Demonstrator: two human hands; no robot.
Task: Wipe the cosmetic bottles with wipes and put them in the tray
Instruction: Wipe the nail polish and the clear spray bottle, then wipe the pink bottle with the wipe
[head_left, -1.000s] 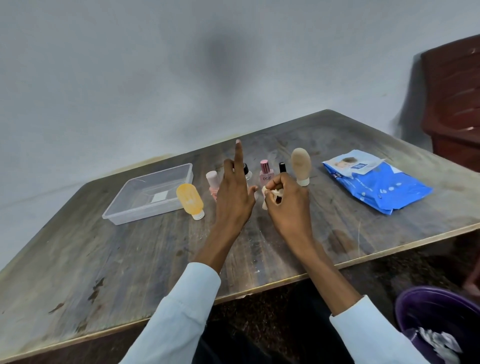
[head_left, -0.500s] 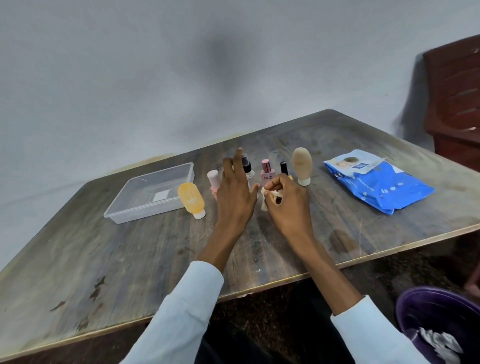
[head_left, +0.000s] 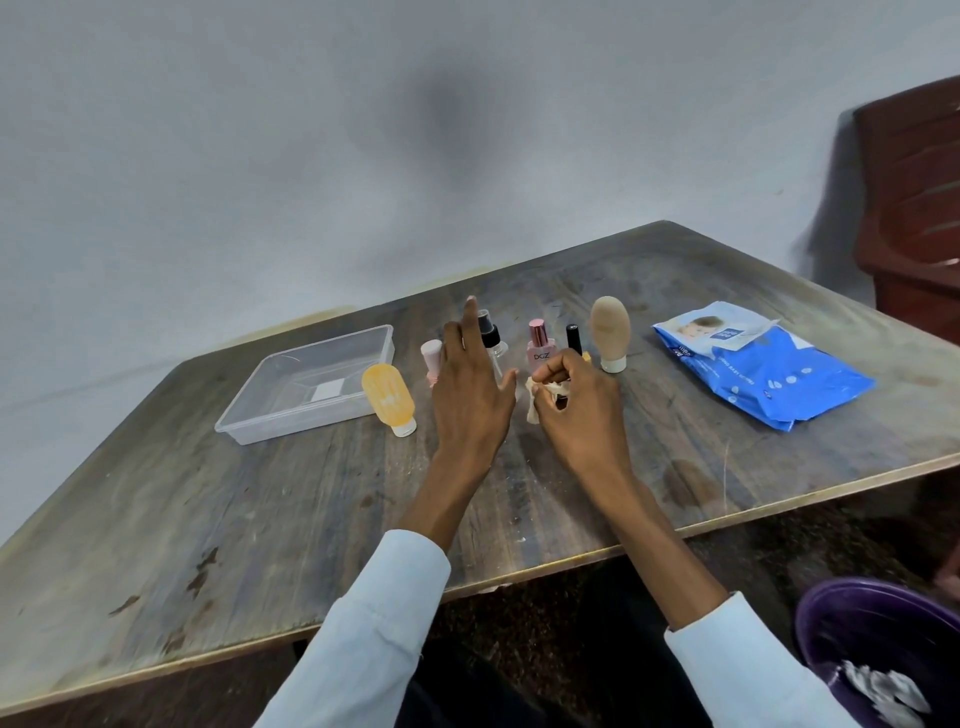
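Your right hand (head_left: 582, 410) is curled around a crumpled wipe (head_left: 540, 397), pinching it between thumb and fingertips just above the surface (head_left: 260, 519). A small dark item seems to sit inside that same grip, but the fingers hide too much of it to say what it is. Your left hand (head_left: 470, 395) is beside it, fingers straight and spread, holding nothing, with one finger raised in front of the clear spray bottle (head_left: 491, 338).

Just behind your hands the bottles stand in a row. From your left: a yellow tube (head_left: 388, 397) standing on its white cap, tilted slightly; a pale pink bottle (head_left: 431, 358) partly hidden by your left hand; the spray bottle with its black nozzle; a pink bottle (head_left: 540, 345) with a rose cap; a slim black tube (head_left: 573, 338) just behind your right fingers; and a beige bottle (head_left: 610, 332) upright on its white cap.

The clear plastic tray (head_left: 270, 421) lies on the surface to your left, just beyond the yellow tube, with none of the bottles in it. Well to your right lies a blue pack of wipes (head_left: 769, 379), flat, its flap lifted. Lower right, off the surface, a purple bin (head_left: 831, 618) holds crumpled white wipes.
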